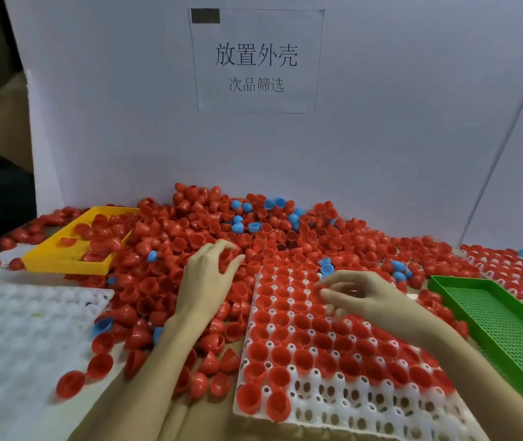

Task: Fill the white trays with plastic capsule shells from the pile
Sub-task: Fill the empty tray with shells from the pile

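A deep pile of red capsule shells lay heaped on the counter against a white backboard, with a scattering of blue shells mixed in near the back. In front of the person sat the white tray, most of its sockets already holding red shells open side up — only the nearest rows were bare. The left hand reached into the pile just beyond the tray's far left corner, its fingers curled downward over loose shells; whether they actually held one could not be told. The right hand hovered over the tray's upper middle rows, fingers bent and drawn together toward the thumb as if pinching, but blur hid whether anything sat between them. Two blue shells lay at the tray's far edge, just beyond the right hand. A second white tray lay to the left, unfilled, with red shells touching its right edge. A yellow basket sat at the left back, partly buried by the pile and holding some red shells. A green perforated basket lay to the right, and behind it another tray filled with red shells. A paper sign with printed characters was fixed to the backboard
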Demonstrator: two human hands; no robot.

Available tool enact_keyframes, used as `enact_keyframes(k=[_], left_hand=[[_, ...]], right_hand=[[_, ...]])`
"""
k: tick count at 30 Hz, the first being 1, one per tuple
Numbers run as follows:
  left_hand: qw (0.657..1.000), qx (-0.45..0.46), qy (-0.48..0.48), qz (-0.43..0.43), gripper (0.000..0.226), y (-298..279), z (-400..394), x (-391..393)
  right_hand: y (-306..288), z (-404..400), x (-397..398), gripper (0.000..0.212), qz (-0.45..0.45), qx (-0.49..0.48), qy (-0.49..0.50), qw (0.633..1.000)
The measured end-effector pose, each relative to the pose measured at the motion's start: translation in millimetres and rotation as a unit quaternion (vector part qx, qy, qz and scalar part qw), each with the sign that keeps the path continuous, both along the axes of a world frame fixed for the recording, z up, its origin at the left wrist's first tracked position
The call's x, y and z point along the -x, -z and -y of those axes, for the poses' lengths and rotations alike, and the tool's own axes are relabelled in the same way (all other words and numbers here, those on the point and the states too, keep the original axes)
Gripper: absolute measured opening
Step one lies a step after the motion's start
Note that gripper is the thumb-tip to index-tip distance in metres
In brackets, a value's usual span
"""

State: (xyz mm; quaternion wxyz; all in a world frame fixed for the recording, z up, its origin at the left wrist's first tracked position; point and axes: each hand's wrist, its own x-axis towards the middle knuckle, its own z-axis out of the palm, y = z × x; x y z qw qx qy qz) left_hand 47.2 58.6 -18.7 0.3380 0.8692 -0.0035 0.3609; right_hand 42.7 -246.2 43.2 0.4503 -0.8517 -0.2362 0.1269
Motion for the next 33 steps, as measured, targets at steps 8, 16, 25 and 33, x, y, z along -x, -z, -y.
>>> enact_keyframes(k=[8, 16, 25, 33], left_hand=[[0.942, 0.326, 0.018, -0.071, 0.077, -9, -9, 1], [0.818, 0.525, 0.213, -0.095, 0.11, -24, -4, 6], [0.865, 0.361, 0.332, -0.105, 0.072, -29, 9, 14], [0.892, 0.237, 0.357, -0.142, 0.04, -29, 28, 22]], right_hand=[[-46, -104, -47, 0.075, 0.001, -0.095, 0.028, 0.995], [-6, -105, -37, 0.036, 0.129, -0.013, 0.001, 0.992], [21, -75, -12, 0.019, 0.14, -0.102, 0.001, 0.985], [27, -47, 10, 0.01, 0.19, -0.052, 0.057, 0.979]])
